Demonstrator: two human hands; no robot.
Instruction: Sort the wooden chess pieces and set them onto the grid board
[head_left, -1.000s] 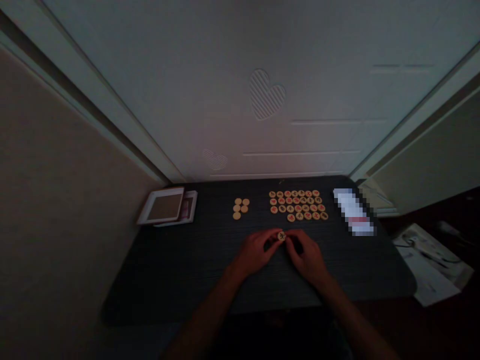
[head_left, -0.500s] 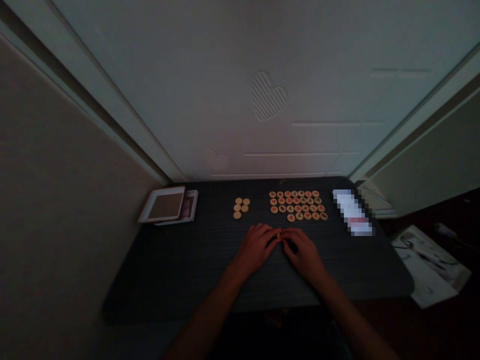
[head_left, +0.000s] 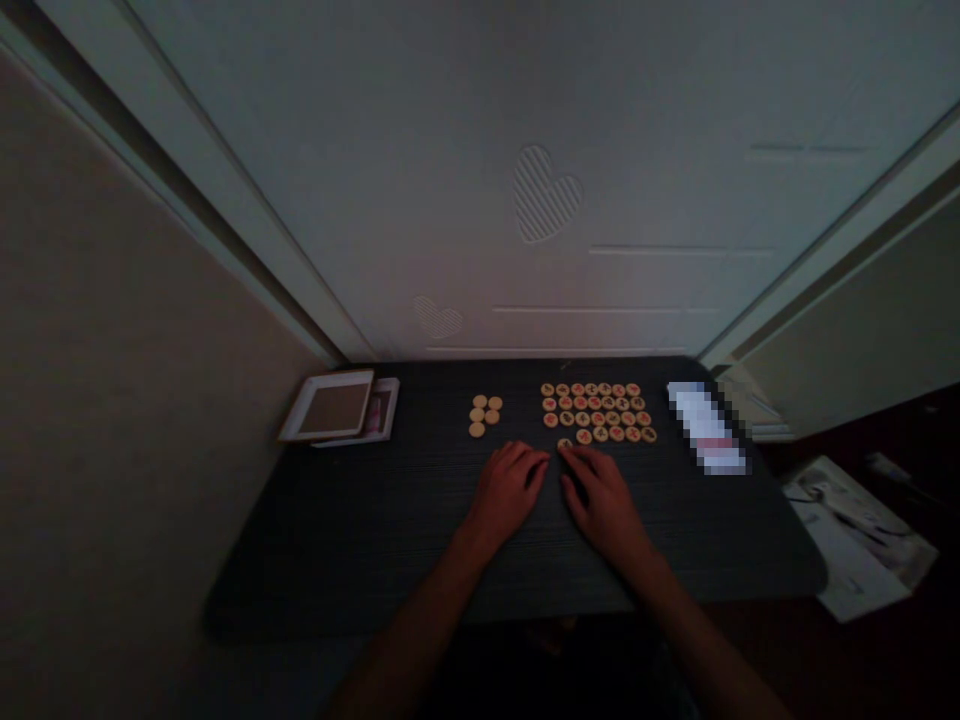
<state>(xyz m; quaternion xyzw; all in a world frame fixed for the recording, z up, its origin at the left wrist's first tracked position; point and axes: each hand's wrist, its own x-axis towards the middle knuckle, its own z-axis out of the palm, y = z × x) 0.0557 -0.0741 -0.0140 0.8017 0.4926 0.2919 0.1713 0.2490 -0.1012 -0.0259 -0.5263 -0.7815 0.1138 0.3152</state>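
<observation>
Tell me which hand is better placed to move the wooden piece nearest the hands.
Right hand, probably: its fingertips sit beside the round wooden piece, while the left hand lies farther away.

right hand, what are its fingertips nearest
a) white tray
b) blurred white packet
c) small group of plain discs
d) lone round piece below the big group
d: the right hand reaches forward with its fingertips at the lone round piece, just below the big group of pieces.

xiangqi pieces (head_left: pixel 597 419) — characters too small to read
</observation>
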